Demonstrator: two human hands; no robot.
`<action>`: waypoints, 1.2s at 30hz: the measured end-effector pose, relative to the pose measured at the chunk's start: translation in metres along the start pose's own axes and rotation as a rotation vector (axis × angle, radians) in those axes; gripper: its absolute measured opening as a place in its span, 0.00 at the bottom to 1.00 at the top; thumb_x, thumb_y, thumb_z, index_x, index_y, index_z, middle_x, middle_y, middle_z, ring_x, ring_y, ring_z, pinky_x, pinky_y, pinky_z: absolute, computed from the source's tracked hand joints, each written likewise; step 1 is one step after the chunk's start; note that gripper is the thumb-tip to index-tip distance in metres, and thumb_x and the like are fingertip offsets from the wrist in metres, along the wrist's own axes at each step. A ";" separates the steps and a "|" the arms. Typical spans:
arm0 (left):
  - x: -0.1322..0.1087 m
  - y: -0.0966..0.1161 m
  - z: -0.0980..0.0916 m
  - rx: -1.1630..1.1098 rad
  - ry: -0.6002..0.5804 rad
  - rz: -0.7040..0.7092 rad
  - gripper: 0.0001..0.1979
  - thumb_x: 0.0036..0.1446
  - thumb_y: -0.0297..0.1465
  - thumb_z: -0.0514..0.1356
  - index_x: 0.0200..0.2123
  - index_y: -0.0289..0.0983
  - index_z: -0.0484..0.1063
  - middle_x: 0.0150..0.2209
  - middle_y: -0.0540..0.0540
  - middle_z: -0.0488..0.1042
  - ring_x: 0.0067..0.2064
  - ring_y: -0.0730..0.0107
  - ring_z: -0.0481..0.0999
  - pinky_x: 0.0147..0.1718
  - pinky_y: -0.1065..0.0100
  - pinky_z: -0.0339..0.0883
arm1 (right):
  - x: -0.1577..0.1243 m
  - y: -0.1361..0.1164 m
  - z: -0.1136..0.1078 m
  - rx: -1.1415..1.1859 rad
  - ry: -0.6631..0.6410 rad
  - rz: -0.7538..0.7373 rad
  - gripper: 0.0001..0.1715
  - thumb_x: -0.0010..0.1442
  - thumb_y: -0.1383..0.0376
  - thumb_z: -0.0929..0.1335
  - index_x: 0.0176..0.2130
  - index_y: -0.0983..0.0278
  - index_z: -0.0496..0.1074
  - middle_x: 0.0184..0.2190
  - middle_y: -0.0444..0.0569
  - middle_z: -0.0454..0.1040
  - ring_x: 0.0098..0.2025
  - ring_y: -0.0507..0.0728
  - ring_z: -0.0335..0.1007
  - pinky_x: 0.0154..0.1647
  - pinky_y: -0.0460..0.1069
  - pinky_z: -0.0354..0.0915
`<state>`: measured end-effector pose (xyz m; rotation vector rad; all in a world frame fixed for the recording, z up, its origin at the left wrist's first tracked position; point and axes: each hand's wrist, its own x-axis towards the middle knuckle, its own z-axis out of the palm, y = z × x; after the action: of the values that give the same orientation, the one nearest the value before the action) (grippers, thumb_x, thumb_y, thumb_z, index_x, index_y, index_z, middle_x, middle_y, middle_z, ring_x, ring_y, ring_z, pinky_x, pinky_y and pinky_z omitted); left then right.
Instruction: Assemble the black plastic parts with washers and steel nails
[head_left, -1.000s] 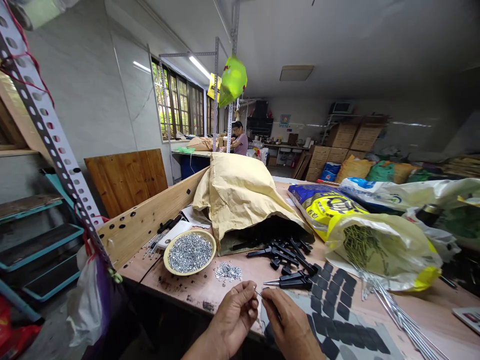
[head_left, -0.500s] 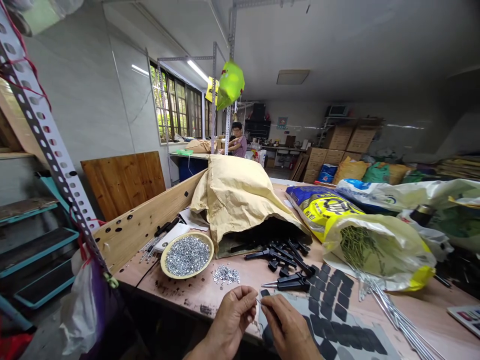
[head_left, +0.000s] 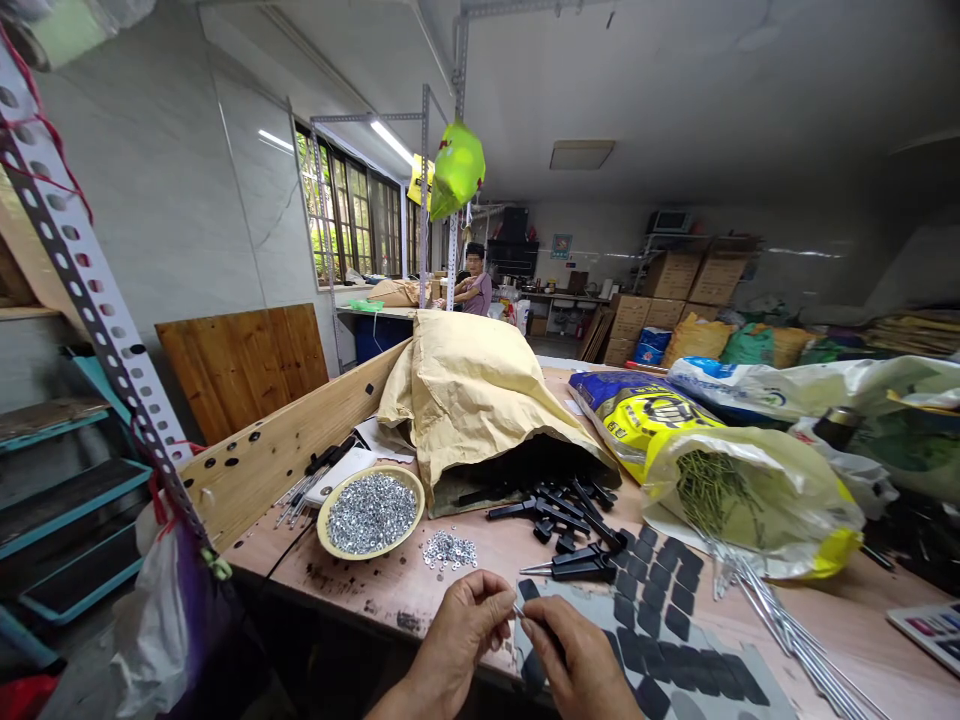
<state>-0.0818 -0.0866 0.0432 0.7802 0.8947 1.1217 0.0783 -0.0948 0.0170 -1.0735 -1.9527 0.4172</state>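
My left hand (head_left: 474, 630) is closed in a pinch, thumb against the curled fingers, near the table's front edge. Close beside it, my right hand (head_left: 574, 655) is also closed, its fingertips almost meeting the left ones. A thin, shiny metal piece (head_left: 517, 608) shows in the narrow gap between them; most of it is hidden by the fingers. Just beyond the hands lies a small pile of metal nuts or washers (head_left: 448, 549). A yellow bowl (head_left: 420, 518) full of the same small parts stands to the left. Black-handled tools with metal shafts (head_left: 574, 566) lie ahead of my right hand.
A large tan paper sack (head_left: 480, 400) opens toward me with black parts at its mouth. Dark rounded pads (head_left: 660, 660) lie on a grey sheet at right. Metal rods (head_left: 795, 630) stick out of a yellow plastic bag (head_left: 817, 500). Another person (head_left: 475, 285) sits far back.
The view has shifted very slightly. Both hands stay close together in a pinch, and a little more of the shiny metal piece shows between them.
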 end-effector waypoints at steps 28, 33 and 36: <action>-0.001 0.004 -0.004 0.020 -0.018 0.017 0.19 0.38 0.32 0.73 0.37 0.35 0.78 0.35 0.44 0.78 0.25 0.77 0.66 0.24 0.74 0.54 | -0.009 0.003 0.014 0.144 0.004 0.239 0.29 0.65 0.45 0.59 0.31 0.62 0.75 0.22 0.45 0.71 0.19 0.50 0.62 0.20 0.43 0.60; -0.001 0.002 0.000 0.129 -0.002 0.083 0.15 0.43 0.40 0.71 0.26 0.35 0.74 0.23 0.52 0.70 0.22 0.78 0.61 0.21 0.74 0.49 | -0.010 0.000 0.015 0.110 0.090 0.140 0.27 0.65 0.46 0.60 0.31 0.61 0.75 0.24 0.46 0.73 0.25 0.53 0.69 0.28 0.44 0.65; -0.001 -0.001 0.000 0.180 -0.007 0.095 0.15 0.41 0.38 0.72 0.22 0.34 0.73 0.19 0.53 0.66 0.22 0.78 0.57 0.22 0.74 0.49 | -0.013 0.003 0.016 0.153 0.108 0.167 0.26 0.64 0.46 0.61 0.31 0.60 0.76 0.25 0.47 0.73 0.26 0.53 0.71 0.29 0.44 0.67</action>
<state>-0.0811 -0.0880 0.0425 0.9826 0.9703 1.1314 0.0707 -0.1023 -0.0008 -1.1393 -1.7140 0.5776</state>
